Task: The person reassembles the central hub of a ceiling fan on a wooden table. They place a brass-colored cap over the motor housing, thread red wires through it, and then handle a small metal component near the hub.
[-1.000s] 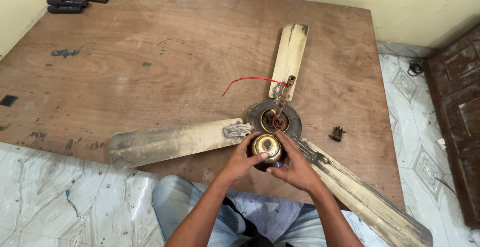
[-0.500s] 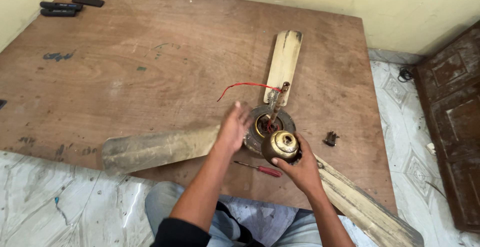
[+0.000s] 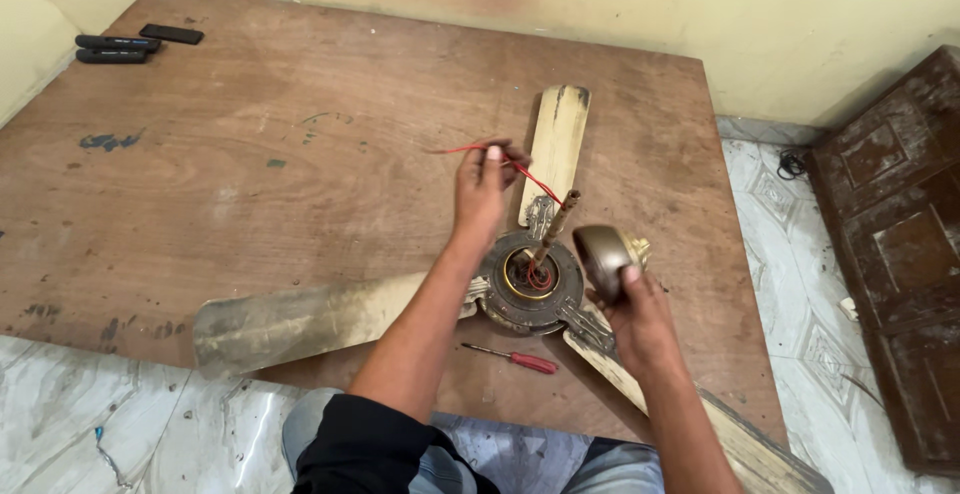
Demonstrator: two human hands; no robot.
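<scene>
Nearest the camera, at about 6 o'clock, lie the person's knees in blue-grey trousers (image 3: 520, 459), and just beyond them a small red-handled screwdriver (image 3: 515, 358) rests on the worn brown plywood surface (image 3: 250, 154). At 5 o'clock the right hand (image 3: 635, 319) is closed around a dull brass-coloured metal cup-shaped canopy cover (image 3: 603, 257), held tilted just to the right of the round grimy ceiling-fan motor hub (image 3: 530, 282). From the hub's centre a short rusty downrod (image 3: 556, 224) leans up toward 1 o'clock, and that is the long axis here. The thin red wire (image 3: 525, 174) runs from the rod's top toward 11 o'clock, where the left hand (image 3: 482, 186) pinches it between fingertips (the free end pokes out to the left). So the left hand is on the wire, with the right hand apart from it, beside the hub. Three dusty cream fan blades (image 3: 557, 139) spread outward, and two dark flat devices (image 3: 118, 49) lie far off at 10 o'clock near the pale yellow wall (image 3: 700, 14).
</scene>
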